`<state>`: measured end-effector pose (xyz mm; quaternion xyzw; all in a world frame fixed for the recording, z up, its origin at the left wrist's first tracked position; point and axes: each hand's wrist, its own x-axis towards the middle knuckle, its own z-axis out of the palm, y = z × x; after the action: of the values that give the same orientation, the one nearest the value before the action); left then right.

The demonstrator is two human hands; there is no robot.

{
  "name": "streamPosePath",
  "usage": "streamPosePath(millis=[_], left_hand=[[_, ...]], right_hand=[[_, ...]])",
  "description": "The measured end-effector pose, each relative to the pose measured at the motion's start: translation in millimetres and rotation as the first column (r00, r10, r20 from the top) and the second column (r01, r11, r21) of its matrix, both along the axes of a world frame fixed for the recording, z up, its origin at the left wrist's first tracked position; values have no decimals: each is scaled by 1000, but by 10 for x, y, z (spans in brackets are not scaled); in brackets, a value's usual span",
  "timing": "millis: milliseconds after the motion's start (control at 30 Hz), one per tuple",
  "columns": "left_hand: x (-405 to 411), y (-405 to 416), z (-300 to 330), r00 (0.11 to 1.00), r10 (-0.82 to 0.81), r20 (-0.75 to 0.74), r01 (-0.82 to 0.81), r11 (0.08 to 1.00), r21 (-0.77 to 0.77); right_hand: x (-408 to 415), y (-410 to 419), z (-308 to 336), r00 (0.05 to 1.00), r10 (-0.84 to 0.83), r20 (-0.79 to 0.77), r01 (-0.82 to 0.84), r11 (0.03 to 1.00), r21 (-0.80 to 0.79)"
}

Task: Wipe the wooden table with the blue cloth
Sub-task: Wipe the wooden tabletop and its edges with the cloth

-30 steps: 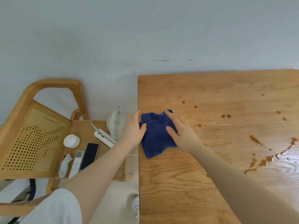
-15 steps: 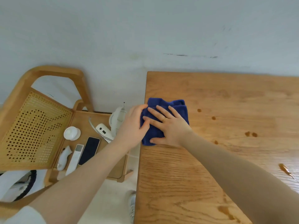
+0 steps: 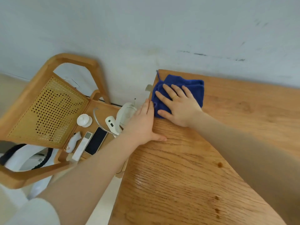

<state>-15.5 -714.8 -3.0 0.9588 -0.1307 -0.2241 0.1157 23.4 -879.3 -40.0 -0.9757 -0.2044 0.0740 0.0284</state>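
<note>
The blue cloth (image 3: 194, 86) lies bunched at the far left corner of the wooden table (image 3: 194, 159). My right hand (image 3: 177, 105) lies flat on top of it, fingers spread and pressing down, a ring on one finger. My left hand (image 3: 143, 123) rests on the table's left edge, fingers together along the edge, thumb on the tabletop, just touching the cloth's near left side. A few small brown spots (image 3: 217, 198) mark the wood nearer to me on the right.
A wooden chair with a cane back (image 3: 47, 109) stands left of the table. On its seat lie a phone (image 3: 95, 140), a white remote (image 3: 82, 146), a small white round lid (image 3: 84, 120) and white gadgets (image 3: 125, 114). A pale wall runs behind the table.
My right hand has pushed the cloth away from me into the table's far left corner. My left hand has come off the cloth and now rests on the table edge.
</note>
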Motion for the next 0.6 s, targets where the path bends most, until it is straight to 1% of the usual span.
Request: streamPosePath(millis=[33,67,133,200,233,333,367,433,533,600], left_hand=[[-38,-3,-27,999,44,8,-44,999,0],[-69,-7,-52,997,71,26,-71,997,-4],[-126,-33,-88,995,58,86,-58,998,7],[-162,-38,-95,994,18,107,-20,1000,19],[-169,-26,-97,997,-7,81,6,1000,23],[-180,31,-53,993,-89,-83,94,994,63],[-170,39,-37,989,-105,-99,114,989,91],[-152,17,-18,991,-112,-74,120,985,127],[-135,-7,-8,994,-101,-44,105,988,109],[-147,6,-28,994,-100,-43,104,989,102]], right_hand=[[-51,30,9,998,66,-12,-66,998,19],[-30,34,16,995,91,-29,-89,995,42],[144,0,5,996,84,-42,-82,995,64],[343,-47,-33,999,16,-42,-13,998,57],[432,-72,-42,998,-38,-46,40,998,52],[513,-107,-39,988,-144,-59,145,989,20],[448,-118,-23,985,-162,-59,163,987,9],[217,-150,3,982,-177,-61,177,984,7],[-196,-216,31,991,-120,-62,120,993,-12],[-325,-233,46,993,-90,-70,88,996,-35]])
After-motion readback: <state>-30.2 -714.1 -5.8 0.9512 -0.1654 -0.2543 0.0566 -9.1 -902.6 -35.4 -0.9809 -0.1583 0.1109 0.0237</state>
